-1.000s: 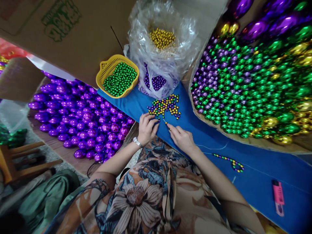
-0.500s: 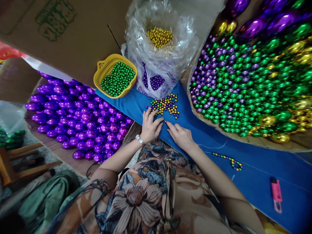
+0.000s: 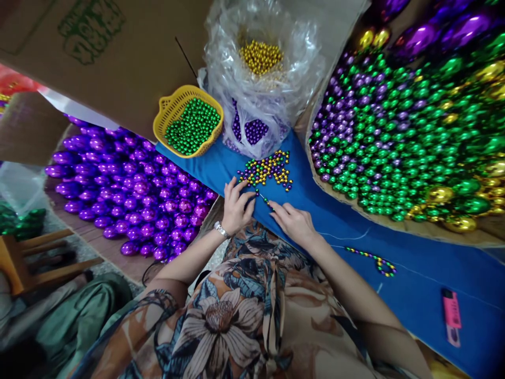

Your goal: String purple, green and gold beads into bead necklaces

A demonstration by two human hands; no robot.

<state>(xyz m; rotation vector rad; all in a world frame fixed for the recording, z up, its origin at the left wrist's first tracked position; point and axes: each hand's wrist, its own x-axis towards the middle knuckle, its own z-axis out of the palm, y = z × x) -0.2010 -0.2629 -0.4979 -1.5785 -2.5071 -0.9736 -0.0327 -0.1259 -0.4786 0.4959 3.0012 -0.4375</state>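
Observation:
My right hand (image 3: 294,223) is closed in a pinch on a thin needle (image 3: 262,196). A few green and dark beads (image 3: 266,202) sit along it just ahead of the fingertips. At the needle's far tip is a purple bead (image 3: 257,193), right by the index fingertip of my left hand (image 3: 238,206). The left fingers are spread and bent, thumb apart; whether the index finger touches the bead I cannot tell. Just beyond both hands lies a loose pile of gold, green and purple beads (image 3: 268,169) on the blue cloth (image 3: 315,200).
A yellow basket (image 3: 160,126) of green beads and plastic bags (image 3: 303,58) with gold and purple beads stand behind. Cartons hold purple ornaments (image 3: 134,184) at left and mixed beads (image 3: 379,131) at right. A bead strand (image 3: 366,254) and pink cutter (image 3: 452,313) lie right.
My left hand has drawn back to the left from my right fingertips. More of the needle and its beads now shows between the hands. The view has shifted slightly.

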